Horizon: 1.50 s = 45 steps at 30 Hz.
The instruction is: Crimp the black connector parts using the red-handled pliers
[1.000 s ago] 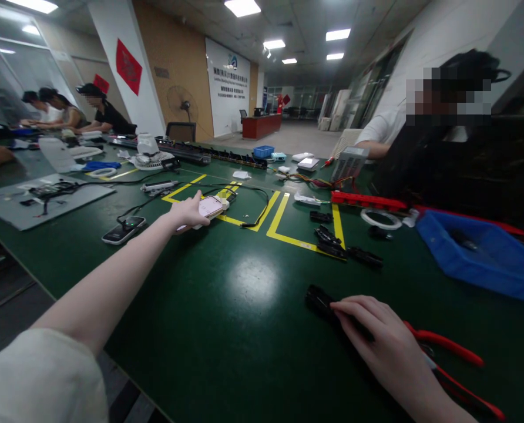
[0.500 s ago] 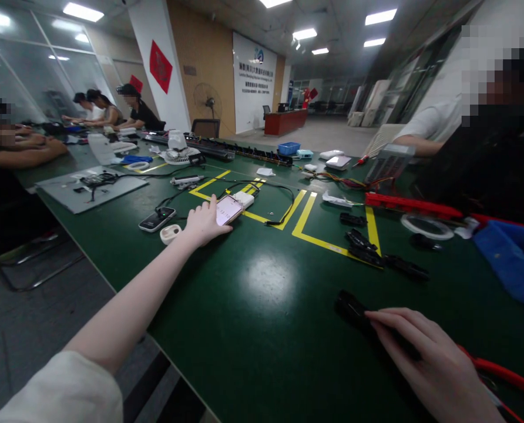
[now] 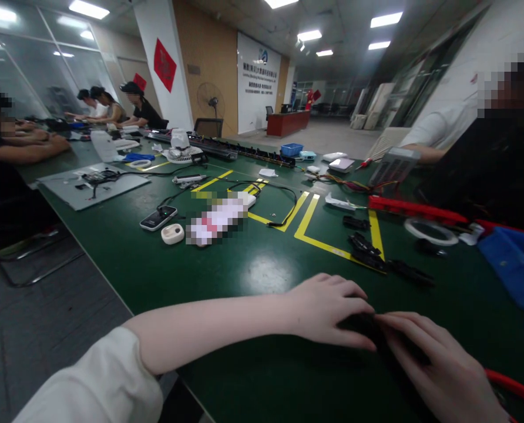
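My right hand (image 3: 438, 358) grips a dark, elongated black part (image 3: 368, 326) low over the green table, thumb and fingers pinched along it. My left hand (image 3: 332, 308) is curled round the near-left end of that same part, thumb below and fingers above. Most of the part is hidden between the two hands, so its exact kind does not show. Beyond the left forearm lies a phone (image 3: 213, 222) with a lit, blurred screen. Beside it are a small cream case (image 3: 173, 234) and a black handheld device (image 3: 158, 218) with a cable.
Yellow tape (image 3: 323, 245) marks rectangles on the green table (image 3: 244, 270). Several black parts (image 3: 365, 249) lie by the right one. Farther right are a red strip (image 3: 416, 210), a white ring (image 3: 430, 231) and a blue bin (image 3: 515, 264). A grey board (image 3: 74, 197) lies left. People sit around.
My left hand has left the phone and moved right and nearer, to the black part in my right hand. The right hand stays in almost the same place.
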Available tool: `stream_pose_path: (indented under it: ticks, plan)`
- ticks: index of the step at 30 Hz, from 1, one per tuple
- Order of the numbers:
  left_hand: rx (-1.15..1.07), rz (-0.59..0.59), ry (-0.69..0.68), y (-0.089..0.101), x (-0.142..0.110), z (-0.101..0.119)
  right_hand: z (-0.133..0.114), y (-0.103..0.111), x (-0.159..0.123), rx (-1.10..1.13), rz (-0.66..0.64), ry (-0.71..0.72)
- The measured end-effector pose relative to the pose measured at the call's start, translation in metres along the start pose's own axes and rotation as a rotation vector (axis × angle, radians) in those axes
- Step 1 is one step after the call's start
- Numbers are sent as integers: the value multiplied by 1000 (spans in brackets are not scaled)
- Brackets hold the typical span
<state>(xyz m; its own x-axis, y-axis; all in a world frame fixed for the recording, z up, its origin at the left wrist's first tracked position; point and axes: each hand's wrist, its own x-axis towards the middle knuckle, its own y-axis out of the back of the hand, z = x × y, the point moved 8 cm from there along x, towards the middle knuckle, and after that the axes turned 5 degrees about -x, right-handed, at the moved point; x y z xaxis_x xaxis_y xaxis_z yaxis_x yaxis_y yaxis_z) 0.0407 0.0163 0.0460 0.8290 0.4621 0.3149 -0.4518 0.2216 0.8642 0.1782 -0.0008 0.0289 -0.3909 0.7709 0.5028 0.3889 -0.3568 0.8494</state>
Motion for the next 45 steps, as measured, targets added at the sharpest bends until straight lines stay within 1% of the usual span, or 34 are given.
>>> stream_pose_path:
  ticks: [1,3,7,16,18,22,28,35,41,45]
  plan:
    - [-20,-16,13,-9,4,0,0,1,0,10,13,3]
    - [-36,-6,34,-19,8,-4,-1,2,-1,23,26,9]
    - [-83,31,57,-25,6,-12,-5,5,-2,43,18,5]
    - [-111,32,41,-24,3,-9,-15,11,1,133,-13,-63]
    - [-113,30,58,-25,3,-9,-15,12,0,166,-9,-99]
    - [-109,18,66,-27,3,-9,-16,11,-2,226,-49,-162]
    - [-89,-14,49,-26,1,-2,-12,12,-5,321,-26,-259]
    - [-80,-1,32,-28,-1,-1,-7,12,-10,380,14,-363]
    - [-102,-18,44,-31,-2,-4,-9,13,-9,391,26,-351]
    - [-100,-26,68,-31,-1,-3,-9,11,-9,412,-19,-354]
